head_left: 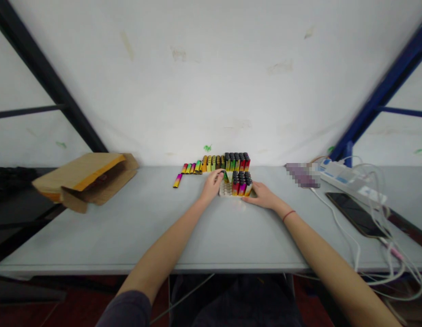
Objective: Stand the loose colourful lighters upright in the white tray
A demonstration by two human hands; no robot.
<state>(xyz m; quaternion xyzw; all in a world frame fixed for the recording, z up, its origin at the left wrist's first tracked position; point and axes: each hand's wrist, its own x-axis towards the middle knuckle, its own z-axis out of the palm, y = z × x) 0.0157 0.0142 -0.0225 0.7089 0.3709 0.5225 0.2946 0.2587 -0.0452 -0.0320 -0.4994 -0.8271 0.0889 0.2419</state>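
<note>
My left hand (211,186) pinches a slim, shiny green-and-yellow lighter-like tube (226,177) with a dark top. It is tilted over the left part of a pale tray (225,190) with rows of round holes. Upright dark-topped tubes (241,185) in red, pink and yellow fill the right part of this tray. My right hand (263,196) is closed around the tray's right end, thumb along the front edge. Behind the tray stands a block of similar dark-topped tubes (237,162), with yellow-topped pieces (213,162) to its left.
Several loose coloured tubes (191,168) lie left of the rows, and one pink-yellow tube (177,180) lies nearer. An open brown paper bag (91,175) is at the left. A phone (355,213), a power strip (350,181) and tangled white cables occupy the right.
</note>
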